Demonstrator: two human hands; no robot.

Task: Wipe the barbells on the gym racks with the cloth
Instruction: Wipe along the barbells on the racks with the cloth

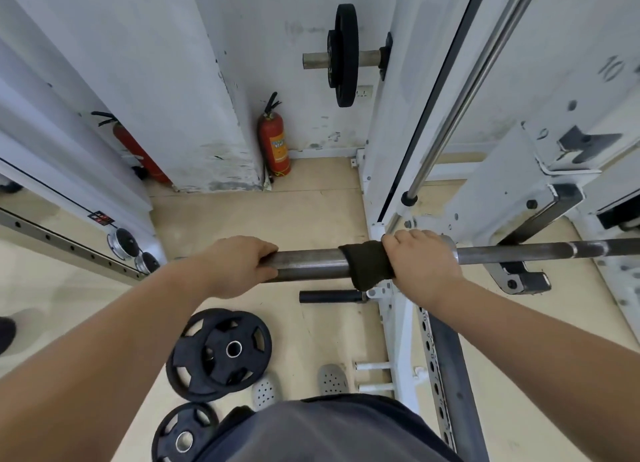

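we've got the barbell (311, 264) lying level across the white rack (391, 170), its thick sleeve end sticking out left of the rack upright. our left hand (239, 264) is wrapped closed around the sleeve's outer end. our right hand (420, 264) is clamped over the dark cloth (367, 264), which is wrapped around the sleeve just beside the collar, right at the upright. thin shaft runs on past the rack, resting in a j-hook (519, 278). clutter around the barbell: 2 stacked black plates (221, 354) on the floor below the sleeve, 1 more plate (185, 434) nearer us, a short black peg (329, 296) just under the cloth. beyond the barbell, a red fire extinguisher (274, 143) stands in the wall corner, and a plate (344, 54) hangs on a rack-side storage peg above. a chrome guide rod (474, 84) slants down to the rack just behind our right hand.
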